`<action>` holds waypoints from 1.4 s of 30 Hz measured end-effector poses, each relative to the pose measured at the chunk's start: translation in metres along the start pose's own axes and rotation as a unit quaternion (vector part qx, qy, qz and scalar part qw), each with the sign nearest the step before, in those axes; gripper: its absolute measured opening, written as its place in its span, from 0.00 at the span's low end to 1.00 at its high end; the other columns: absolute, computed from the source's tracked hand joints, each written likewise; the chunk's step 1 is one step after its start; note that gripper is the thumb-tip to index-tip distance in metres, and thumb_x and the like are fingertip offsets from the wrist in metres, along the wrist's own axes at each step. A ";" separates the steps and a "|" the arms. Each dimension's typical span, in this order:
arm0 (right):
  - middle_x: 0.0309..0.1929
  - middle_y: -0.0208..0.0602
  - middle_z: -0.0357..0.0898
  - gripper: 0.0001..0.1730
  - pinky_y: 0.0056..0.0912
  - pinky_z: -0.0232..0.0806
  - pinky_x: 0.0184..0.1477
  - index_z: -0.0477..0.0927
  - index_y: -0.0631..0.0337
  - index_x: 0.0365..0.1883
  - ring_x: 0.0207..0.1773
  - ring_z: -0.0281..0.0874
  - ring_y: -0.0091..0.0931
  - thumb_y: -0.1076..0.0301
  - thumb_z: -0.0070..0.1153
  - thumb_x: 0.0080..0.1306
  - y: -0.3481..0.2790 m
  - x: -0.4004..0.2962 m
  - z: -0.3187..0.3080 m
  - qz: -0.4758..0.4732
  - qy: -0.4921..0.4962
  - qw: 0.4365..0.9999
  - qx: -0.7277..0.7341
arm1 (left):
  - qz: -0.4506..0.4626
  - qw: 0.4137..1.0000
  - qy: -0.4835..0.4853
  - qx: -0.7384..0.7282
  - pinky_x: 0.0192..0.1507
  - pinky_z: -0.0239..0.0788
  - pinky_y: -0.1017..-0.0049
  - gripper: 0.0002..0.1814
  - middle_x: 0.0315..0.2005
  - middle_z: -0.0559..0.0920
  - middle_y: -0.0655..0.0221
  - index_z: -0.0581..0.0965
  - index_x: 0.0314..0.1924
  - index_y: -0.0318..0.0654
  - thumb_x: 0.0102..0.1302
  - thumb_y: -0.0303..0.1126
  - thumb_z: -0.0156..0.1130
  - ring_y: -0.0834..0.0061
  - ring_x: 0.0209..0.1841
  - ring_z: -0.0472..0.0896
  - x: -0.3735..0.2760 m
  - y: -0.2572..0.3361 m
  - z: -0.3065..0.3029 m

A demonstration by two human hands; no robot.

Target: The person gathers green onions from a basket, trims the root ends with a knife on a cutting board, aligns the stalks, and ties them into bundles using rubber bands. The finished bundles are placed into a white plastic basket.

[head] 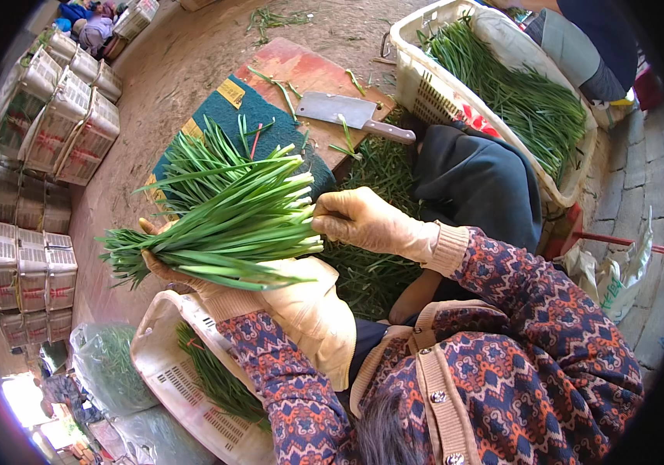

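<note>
My left hand [160,256] grips a loose bunch of green garlic chives [221,215] near its leafy end, the pale cut stems pointing right. At those stem ends is my right hand [361,221], gloved, its fingers curled together; whether a stem is pinched between them is hidden. More chives [210,151] lie behind the bunch on a dark green cloth [210,110], where a red tie [256,141] shows. Beyond, a cleaver [338,109] with a wooden handle rests on a worn reddish board [285,64], among a few loose stems.
A white plastic crate [407,35] full of chives stands at the upper right. Another crate [146,331] with a tied bunch is at the lower left, beside plastic bags of greens [105,360]. Trimmings [367,279] cover the floor between. Stacked crates [70,116] line the left; people sit far off.
</note>
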State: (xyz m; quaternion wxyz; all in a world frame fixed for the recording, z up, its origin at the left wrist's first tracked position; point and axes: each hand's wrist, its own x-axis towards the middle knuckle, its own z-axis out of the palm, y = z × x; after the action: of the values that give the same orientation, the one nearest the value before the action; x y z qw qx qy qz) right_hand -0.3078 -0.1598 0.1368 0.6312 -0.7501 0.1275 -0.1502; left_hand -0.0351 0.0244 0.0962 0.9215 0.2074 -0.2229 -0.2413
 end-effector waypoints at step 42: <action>0.30 0.36 0.83 0.16 0.25 0.70 0.33 0.81 0.68 0.41 0.30 0.74 0.17 0.61 0.52 0.74 0.018 0.033 0.031 -0.076 0.105 0.981 0.142 | 0.309 -0.562 0.259 0.723 0.15 0.55 0.76 0.29 0.11 0.69 0.79 0.72 0.16 0.52 0.72 0.60 0.49 0.82 0.13 0.64 0.047 0.012 -0.087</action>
State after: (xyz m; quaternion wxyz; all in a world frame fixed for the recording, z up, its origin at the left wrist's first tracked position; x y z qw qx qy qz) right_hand -0.2657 -0.1475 0.1162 0.7011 -0.6405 0.1126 -0.2924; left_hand 0.0508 0.0327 0.0459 0.5352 -0.5432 -0.1252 -0.6347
